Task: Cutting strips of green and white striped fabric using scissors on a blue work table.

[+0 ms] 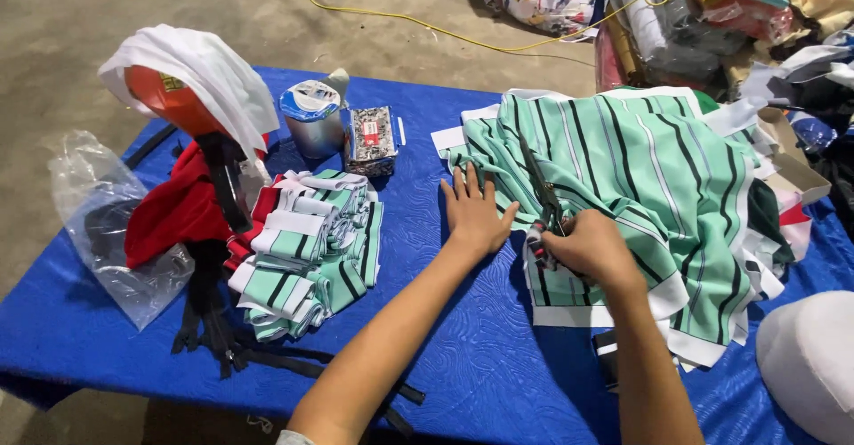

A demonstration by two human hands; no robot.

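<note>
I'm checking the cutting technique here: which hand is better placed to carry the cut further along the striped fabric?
Probably the right hand: it holds the scissors in the green striped fabric. The left hand lies flat, pinning it.

Packages and labels on the blue table

A round silver tin with a blue and white label on top (310,116) stands at the back. Just beside it sits a small box with a busy black and white print and a red patch (370,139). A clear crinkly plastic bag (107,231) lies at the left edge.
</note>
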